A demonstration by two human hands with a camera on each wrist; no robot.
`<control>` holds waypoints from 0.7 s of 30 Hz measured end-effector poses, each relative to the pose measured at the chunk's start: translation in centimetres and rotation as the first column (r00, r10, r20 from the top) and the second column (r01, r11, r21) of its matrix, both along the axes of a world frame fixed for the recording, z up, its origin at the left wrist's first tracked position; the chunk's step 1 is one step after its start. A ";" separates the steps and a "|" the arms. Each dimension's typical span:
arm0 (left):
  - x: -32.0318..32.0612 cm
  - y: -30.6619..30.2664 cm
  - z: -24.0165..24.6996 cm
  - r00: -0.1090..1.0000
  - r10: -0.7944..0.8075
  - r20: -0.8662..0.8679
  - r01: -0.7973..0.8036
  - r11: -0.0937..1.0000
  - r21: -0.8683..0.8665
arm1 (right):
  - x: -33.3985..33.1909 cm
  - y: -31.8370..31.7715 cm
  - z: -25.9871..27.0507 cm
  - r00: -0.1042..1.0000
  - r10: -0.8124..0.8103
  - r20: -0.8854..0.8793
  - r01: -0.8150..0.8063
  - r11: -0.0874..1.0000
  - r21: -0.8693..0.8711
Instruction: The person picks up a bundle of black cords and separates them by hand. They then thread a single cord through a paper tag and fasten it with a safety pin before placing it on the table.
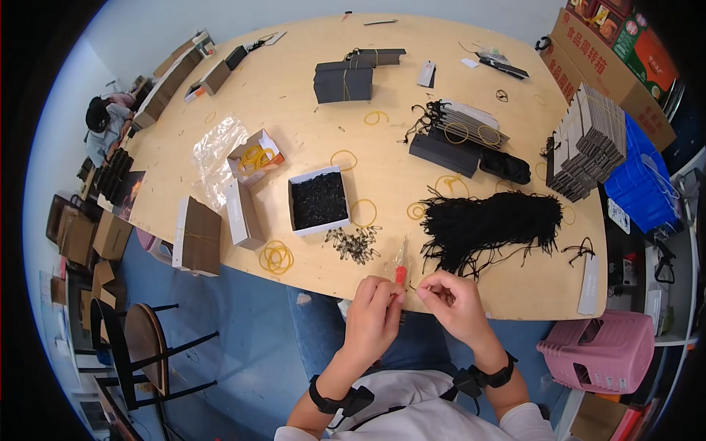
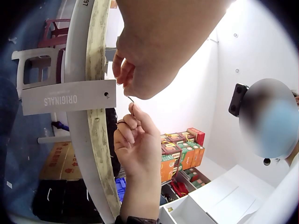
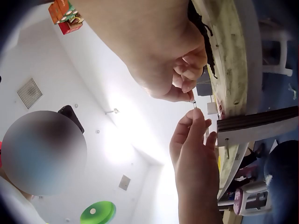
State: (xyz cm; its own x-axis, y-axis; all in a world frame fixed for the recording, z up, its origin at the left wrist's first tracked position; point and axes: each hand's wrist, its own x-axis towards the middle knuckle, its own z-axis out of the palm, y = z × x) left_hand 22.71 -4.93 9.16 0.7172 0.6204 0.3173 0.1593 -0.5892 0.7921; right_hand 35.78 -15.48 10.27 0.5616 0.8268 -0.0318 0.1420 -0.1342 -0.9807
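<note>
In front of the body, at the table's near edge, the left hand (image 1: 375, 312) and right hand (image 1: 452, 305) face each other. A small thin metal pin (image 3: 195, 105) spans their fingertips, pinched from both sides. In the left wrist view the right hand (image 2: 138, 140) has its other fingers curled. Cardboard tags (image 3: 257, 123) hang by the left hand (image 3: 196, 158); whether it grips them cannot be told. A printed tag (image 2: 70, 97) shows a hole near one end. Just beyond the left fingers lies a red-handled tool (image 1: 401, 274).
Loose pins (image 1: 353, 244) lie by a white box of black pieces (image 1: 318, 201). Black cords (image 1: 493, 226) are heaped at right, near stacked tags (image 1: 588, 140) and a blue crate (image 1: 640, 173). Rubber bands (image 1: 276, 257) lie about. Another person (image 1: 107, 128) sits far left.
</note>
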 end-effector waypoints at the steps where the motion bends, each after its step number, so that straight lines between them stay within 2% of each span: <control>1: 0.0 0.0 0.0 1.000 -0.002 -0.001 0.002 1.000 -0.003 | 0.0 0.0 0.0 1.000 0.000 0.000 0.000 1.000 -0.001; 16: -0.3 0.1 0.5 0.996 -0.085 -0.008 0.085 0.994 0.074 | 0.4 -0.1 -0.6 1.000 0.010 -0.007 -0.010 1.000 0.015; 21: -0.3 0.3 0.4 0.993 -0.117 0.021 0.115 0.991 0.070 | 0.4 -0.1 -1.0 0.983 0.069 -0.170 -0.054 0.994 0.090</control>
